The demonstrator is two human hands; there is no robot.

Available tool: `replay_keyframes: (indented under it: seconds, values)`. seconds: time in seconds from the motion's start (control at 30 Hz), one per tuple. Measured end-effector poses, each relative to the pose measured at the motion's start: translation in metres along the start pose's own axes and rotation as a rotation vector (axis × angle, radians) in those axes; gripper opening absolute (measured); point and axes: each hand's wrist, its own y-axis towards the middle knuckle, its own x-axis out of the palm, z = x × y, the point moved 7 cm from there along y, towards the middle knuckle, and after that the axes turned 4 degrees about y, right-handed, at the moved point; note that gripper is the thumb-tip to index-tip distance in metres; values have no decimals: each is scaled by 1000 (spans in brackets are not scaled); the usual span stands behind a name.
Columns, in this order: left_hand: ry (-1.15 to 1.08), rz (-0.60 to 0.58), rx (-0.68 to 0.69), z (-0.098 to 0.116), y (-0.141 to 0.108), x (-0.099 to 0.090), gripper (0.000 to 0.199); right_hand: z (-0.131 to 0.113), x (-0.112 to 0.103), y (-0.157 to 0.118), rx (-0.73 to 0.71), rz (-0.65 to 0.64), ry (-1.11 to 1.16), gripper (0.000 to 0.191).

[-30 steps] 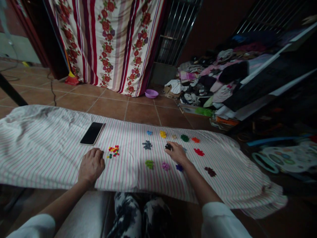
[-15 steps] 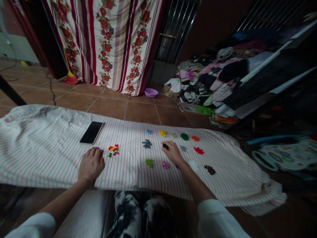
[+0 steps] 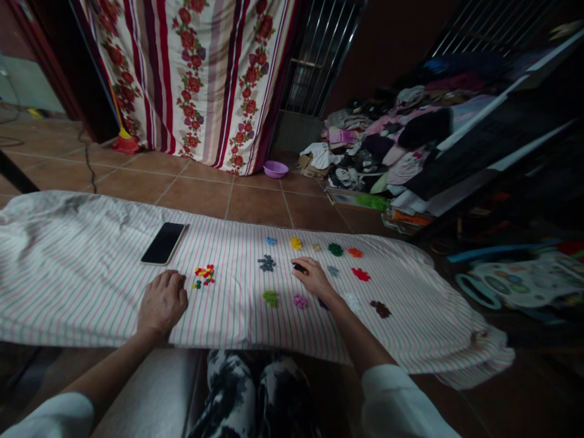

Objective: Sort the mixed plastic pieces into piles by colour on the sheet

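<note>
My left hand point(image 3: 163, 302) rests palm down on the striped cloth point(image 3: 228, 316), its fingers loosely stretched and holding nothing. Just right of it lies a mixed cluster of small red, yellow and green pieces point(image 3: 204, 275). My right hand point(image 3: 312, 277) has its thumb and fingers curled round small black pieces point(image 3: 299, 267); how many it grips is hidden. Around this hand sit single-colour piles: dark grey pieces point(image 3: 267, 263), yellow pieces point(image 3: 295, 243), light grey pieces point(image 3: 333, 271), pink-purple pieces point(image 3: 300, 300) and lime green pieces point(image 3: 270, 297).
A phone point(image 3: 163, 243) lies behind my left hand. More piles spread rightward: dark green point(image 3: 336, 249), orange point(image 3: 354, 252), red point(image 3: 361, 274), brown point(image 3: 380, 309) and white pieces point(image 3: 351, 302). Beyond the cloth are a purple basin point(image 3: 275, 169) and heaped clothes point(image 3: 383, 134).
The whole view has shifted slightly to the left. Both hands keep nearly the same places on the cloth, the right one still at the black pieces.
</note>
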Motion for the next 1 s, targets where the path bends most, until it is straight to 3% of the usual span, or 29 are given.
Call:
replay_keyframes:
  seconds: [0.33,0.47,0.77,1.0]
  values:
    - [7,-38,-20,1,1,-2,23,2,-27,-16,85,181,69,30]
    - [12,-45,-23,0,1,-1,24,-5,-26,-17,44,156,25,31]
    - [23,-45,-9,1,1,-1,23,-28,5,8,-83,8,-131,29]
    - [43,-51,-3,0,0,2,21,-26,2,7,-104,-12,-180,23]
